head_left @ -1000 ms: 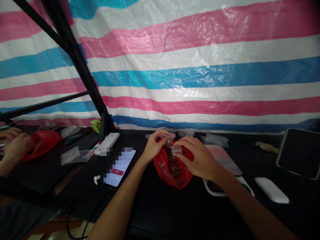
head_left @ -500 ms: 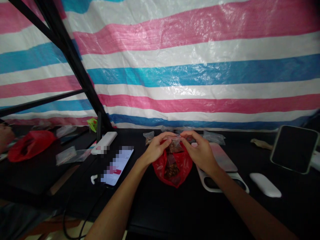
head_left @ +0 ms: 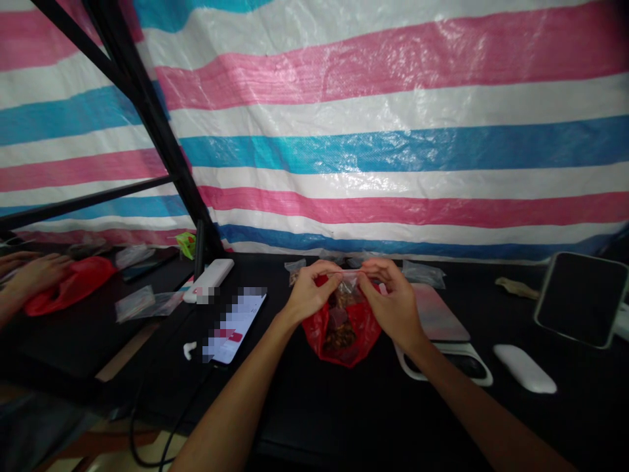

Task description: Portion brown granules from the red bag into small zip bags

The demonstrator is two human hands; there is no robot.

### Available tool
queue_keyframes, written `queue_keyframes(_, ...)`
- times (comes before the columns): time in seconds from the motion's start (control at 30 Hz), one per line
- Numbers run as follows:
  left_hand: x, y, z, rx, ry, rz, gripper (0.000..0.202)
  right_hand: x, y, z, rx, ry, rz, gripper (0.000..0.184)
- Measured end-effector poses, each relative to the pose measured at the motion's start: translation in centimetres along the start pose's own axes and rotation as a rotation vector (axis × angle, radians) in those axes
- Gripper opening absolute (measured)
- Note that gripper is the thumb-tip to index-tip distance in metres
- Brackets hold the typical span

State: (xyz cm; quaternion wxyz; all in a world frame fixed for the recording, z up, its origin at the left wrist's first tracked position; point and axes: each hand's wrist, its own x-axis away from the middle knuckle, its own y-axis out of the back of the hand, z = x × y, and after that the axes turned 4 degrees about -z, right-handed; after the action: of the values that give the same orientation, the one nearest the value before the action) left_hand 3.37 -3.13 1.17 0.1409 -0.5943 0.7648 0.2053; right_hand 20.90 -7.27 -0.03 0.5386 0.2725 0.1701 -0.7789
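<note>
My left hand [head_left: 313,288] and my right hand [head_left: 390,295] pinch the two sides of the top edge of a clear zip bag [head_left: 348,283]. Small brown pieces show inside the bag; their kind I cannot make out. Just below and behind my hands, a red plastic bag [head_left: 366,334] stands with its mouth spread. More brown pieces [head_left: 340,335] and a small dark reddish packet [head_left: 338,318] lie in it. To the right, partly under my right wrist, is a digital scale [head_left: 439,314] with a pinkish top.
Left of my arms lie a lit phone [head_left: 236,328], a white power bank [head_left: 210,280] and an earbud [head_left: 189,351]. A white mouse [head_left: 525,368] and a dark-screened tablet [head_left: 581,298] are at right. Clear bags [head_left: 423,273] line the back. Another person's hand [head_left: 42,275] touches a red bag [head_left: 73,286].
The zip bag's mouth, a rounded opening before, is now drawn into a straight line between my fingers. At far left, the other person's hands have moved in over their red bag.
</note>
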Motion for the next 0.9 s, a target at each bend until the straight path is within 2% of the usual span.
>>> queue_keyframes(0.1,0.1,0.1,0.4,0.066,0.012,-0.030,0.040,-0.2,0.1,0.3,0.005,0.004,-0.052,0.020)
queue_keyframes(0.17,0.0,0.4,0.8,0.085,0.006,-0.091,0.044,-1.0,0.9,0.8,-0.007,0.000,-0.113,0.022)
queue_keyframes(0.27,-0.4,1.0,1.4,0.121,0.028,-0.144,0.038,-3.0,3.4,1.1,-0.049,-0.037,-0.200,0.025)
queue_keyframes(0.37,-0.7,1.5,1.6,0.330,0.142,-0.100,0.026,-5.4,6.9,0.8,-0.047,-0.073,-0.260,0.024)
queue_keyframes(0.43,-0.8,1.8,1.5,0.539,0.259,-0.023,0.023,-6.6,8.9,0.3,-0.045,-0.156,-0.187,0.027)
queue_keyframes(0.5,-0.8,2.0,1.4,0.705,0.355,0.047,0.025,-7.2,10.3,-0.5,0.034,-0.258,-0.013,0.032)
queue_keyframes(0.6,-0.8,2.3,1.4,0.807,0.407,0.055,0.026,-7.0,10.8,-1.7,0.251,-0.304,0.307,0.034)
queue_keyframes(0.67,-0.9,2.4,1.4,0.829,0.410,0.029,0.026,-6.7,10.6,-2.5,0.372,-0.258,0.440,0.030)
queue_keyframes(0.77,-1.0,2.8,1.5,0.856,0.420,-0.014,0.026,-6.5,10.3,-3.2,0.494,-0.179,0.463,0.028)
queue_keyframes(0.83,-1.1,3.1,1.6,0.865,0.439,-0.005,0.027,-6.7,10.5,-3.3,0.555,-0.142,0.393,0.032)
queue_keyframes(0.9,-1.1,3.3,1.6,0.870,0.456,0.026,0.028,-6.9,10.9,-3.0,0.575,-0.109,0.265,0.034)
